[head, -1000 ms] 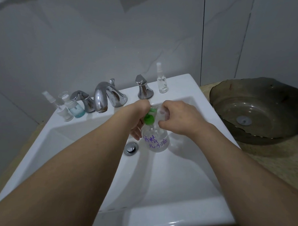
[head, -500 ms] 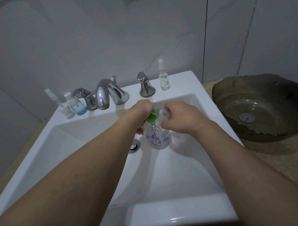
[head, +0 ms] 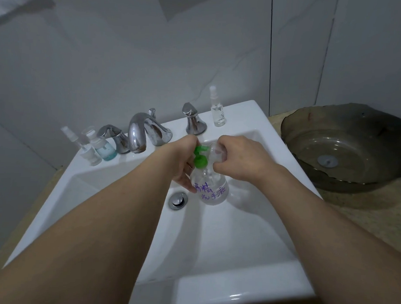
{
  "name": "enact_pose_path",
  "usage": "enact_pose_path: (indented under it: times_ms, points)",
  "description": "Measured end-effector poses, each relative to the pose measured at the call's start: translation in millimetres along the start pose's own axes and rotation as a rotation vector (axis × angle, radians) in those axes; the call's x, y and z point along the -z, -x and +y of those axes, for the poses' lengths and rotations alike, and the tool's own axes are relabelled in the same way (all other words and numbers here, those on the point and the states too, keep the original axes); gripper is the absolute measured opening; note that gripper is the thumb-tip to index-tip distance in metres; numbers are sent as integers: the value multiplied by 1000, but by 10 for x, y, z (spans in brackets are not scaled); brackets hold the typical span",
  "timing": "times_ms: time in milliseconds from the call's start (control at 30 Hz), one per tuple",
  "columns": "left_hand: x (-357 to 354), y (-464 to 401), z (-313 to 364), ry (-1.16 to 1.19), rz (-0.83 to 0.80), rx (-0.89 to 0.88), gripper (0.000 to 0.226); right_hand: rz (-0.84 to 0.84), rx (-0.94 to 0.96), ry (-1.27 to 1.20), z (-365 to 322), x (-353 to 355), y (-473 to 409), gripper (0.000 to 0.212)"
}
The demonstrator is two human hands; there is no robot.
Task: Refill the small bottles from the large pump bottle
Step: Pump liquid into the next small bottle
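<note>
The large clear pump bottle with purple writing and a green pump head stands in the white sink basin. My left hand grips it around the neck and pump. My right hand holds a small clear bottle tilted against the green spout. Another small spray bottle stands on the sink ledge at the back right. On the back left ledge stand a clear spray bottle and a small bottle with blue liquid.
A chrome faucet with two handles sits on the sink's back ledge. A chrome drain plug lies left of the pump bottle. A dark glass basin sits on the counter to the right.
Both hands and the bottles stay together over the basin. The green pump head shows a little more between my hands. The view has shifted slightly.
</note>
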State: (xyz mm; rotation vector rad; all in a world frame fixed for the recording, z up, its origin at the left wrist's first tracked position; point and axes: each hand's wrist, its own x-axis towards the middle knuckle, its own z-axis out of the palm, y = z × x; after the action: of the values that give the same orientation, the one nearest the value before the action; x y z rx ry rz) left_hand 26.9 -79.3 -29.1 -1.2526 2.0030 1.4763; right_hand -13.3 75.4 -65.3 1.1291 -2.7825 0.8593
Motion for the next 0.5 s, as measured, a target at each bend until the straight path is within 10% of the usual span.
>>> enact_pose_path:
  times_ms: [500]
  points:
    - [-190,-68,-10,-92,287,-127,37,-66,-44,-4,41,-26,-4,26]
